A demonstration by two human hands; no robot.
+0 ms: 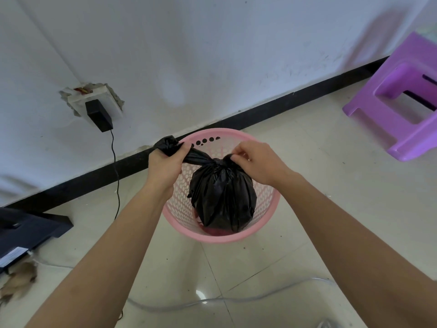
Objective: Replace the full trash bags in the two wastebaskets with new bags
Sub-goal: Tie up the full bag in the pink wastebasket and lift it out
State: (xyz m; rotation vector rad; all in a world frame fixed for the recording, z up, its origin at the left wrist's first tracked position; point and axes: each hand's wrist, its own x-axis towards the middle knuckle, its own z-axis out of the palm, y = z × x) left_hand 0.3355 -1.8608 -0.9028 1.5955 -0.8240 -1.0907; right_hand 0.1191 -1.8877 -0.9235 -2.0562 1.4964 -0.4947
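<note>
The black trash bag (pixel 222 197) is inside the pink wastebasket (pixel 212 239) on the floor near the wall. The left hand (pixel 165 163) grips its twisted tail; the right hand (pixel 257 162) pinches the knot. A purple stool (pixel 402 102), cut off, stands right, and a plugged adapter (pixel 98 114) is left.

A purple plastic stool (pixel 392 74) stands on the pale tiled floor (pixel 331 185) at two o'clock, a black adapter (pixel 98 116) sits in a broken wall socket (pixel 112 107) at ten o'clock with its cable (pixel 117 181) hanging down, a black device (pixel 30 228) lies at eight o'clock, and a clear hose (pixel 236 299) curves at six o'clock.
</note>
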